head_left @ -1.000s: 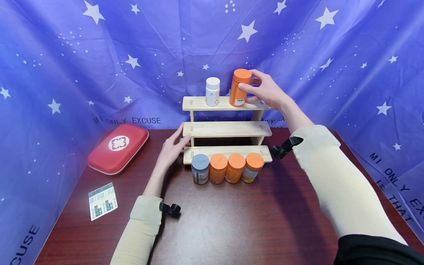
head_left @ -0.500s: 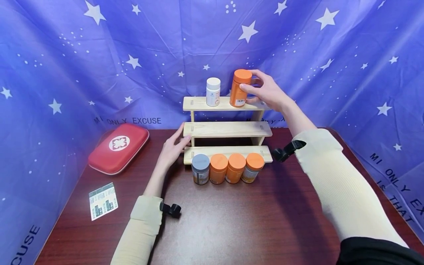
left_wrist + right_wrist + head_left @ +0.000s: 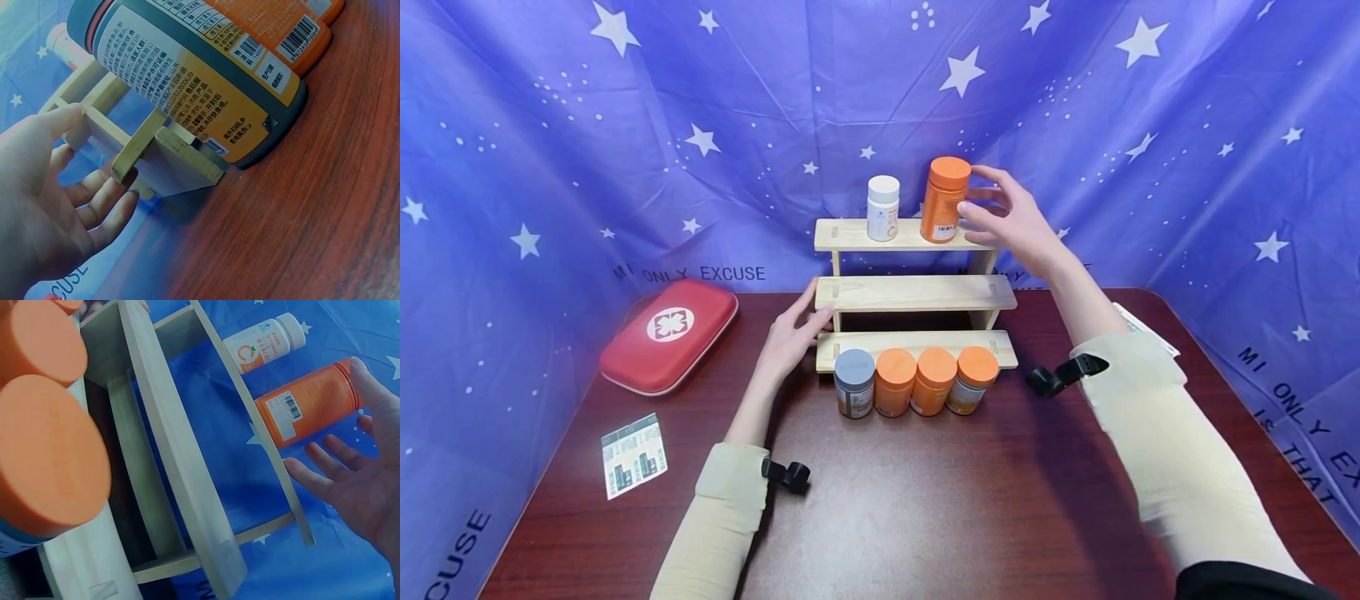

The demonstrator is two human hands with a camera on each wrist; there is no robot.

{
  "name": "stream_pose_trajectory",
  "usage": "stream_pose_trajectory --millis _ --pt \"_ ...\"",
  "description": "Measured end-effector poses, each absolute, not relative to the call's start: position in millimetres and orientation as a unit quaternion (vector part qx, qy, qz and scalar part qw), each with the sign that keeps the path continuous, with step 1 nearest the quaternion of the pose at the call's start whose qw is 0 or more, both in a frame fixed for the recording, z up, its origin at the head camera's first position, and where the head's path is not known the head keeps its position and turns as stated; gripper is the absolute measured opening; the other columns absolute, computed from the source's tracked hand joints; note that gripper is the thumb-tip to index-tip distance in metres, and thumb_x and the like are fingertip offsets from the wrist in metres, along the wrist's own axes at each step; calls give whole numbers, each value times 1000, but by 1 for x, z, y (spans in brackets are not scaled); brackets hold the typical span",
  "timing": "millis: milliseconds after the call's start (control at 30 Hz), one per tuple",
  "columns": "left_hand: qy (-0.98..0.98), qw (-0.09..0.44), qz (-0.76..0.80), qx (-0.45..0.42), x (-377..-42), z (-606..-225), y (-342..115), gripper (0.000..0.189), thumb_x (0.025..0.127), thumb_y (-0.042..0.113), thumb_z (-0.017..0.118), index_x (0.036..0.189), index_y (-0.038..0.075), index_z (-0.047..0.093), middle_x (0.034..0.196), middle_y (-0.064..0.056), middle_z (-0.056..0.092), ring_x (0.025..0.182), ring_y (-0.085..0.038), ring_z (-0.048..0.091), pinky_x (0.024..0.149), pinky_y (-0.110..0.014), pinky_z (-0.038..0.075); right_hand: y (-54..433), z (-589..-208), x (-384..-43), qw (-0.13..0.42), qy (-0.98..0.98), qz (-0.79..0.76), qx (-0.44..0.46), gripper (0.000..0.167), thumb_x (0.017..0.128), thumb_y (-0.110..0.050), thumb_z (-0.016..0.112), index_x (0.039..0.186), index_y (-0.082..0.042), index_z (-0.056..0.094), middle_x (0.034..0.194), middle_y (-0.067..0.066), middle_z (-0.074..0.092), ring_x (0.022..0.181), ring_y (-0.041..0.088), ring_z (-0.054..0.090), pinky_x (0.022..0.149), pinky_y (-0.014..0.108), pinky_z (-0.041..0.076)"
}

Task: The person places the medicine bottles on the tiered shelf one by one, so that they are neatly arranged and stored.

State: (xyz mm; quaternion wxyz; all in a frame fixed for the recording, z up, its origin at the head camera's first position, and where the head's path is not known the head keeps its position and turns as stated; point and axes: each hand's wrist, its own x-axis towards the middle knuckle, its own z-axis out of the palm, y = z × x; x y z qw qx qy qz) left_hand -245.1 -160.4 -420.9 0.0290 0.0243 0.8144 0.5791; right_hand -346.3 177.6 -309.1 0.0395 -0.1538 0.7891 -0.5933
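Note:
In the head view my left hand [image 3: 790,337] rests against the left end of the three-tier wooden shelf [image 3: 917,292]. Its loosely bent fingers touch the board edges in the left wrist view. My right hand [image 3: 1015,221] is spread beside an orange bottle [image 3: 945,204] that stands upright on the top tier. Thumb and fingers are parted around the bottle's right side, holding nothing; whether a fingertip still touches it I cannot tell. Left of that bottle stands a smaller white bottle [image 3: 882,210], labelled for vitamin C in the right wrist view.
In front of the lowest tier a row of jars stands on the table: one grey-lidded jar [image 3: 854,383] and three with orange lids [image 3: 936,371]. A red first-aid case [image 3: 670,337] and a printed card [image 3: 633,456] lie at left. Another paper [image 3: 1142,327] shows behind the right forearm.
My right hand has let go of the orange bottle and moved slightly right and down, its fingers spreading. The bottle stays on the top tier. My left hand has not moved.

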Motion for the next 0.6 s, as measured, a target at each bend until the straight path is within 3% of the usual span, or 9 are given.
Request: stream_pose_trajectory --millis 167,300,467,600 --pt "814 21 579 34 -244 -420 -161 65 106 34 56 163 29 26 121 -27 72 108 -32 72 96 -44 62 182 -317 -336 11 768 -615 -177 70 99 -26 69 160 -25 35 156 18 44 140 36 51 104 46 58" --pt "814 23 580 29 -242 -418 -161 65 106 34 56 163 29 27 123 -29 71 112 -35 71 98 -45 61 185 -323 -326 -2 737 -652 -179 67 99 -21 69 158 -24 38 155 21 45 139 37 51 104 44 58" --pt "813 24 581 28 -244 -419 -162 64 106 35 56 163 29 27 121 -28 72 110 -35 71 97 -45 61 189 -331 -312 -12 714 -675 -184 65 100 -19 67 157 -24 38 150 14 48 140 39 50 102 38 60" --pt "812 29 582 25 -243 -418 -160 64 106 35 56 163 29 27 120 -27 72 112 -37 71 99 -47 60 196 -342 -298 -20 706 -683 -188 63 101 -16 65 158 -22 37 151 18 47 138 34 53 99 34 61"
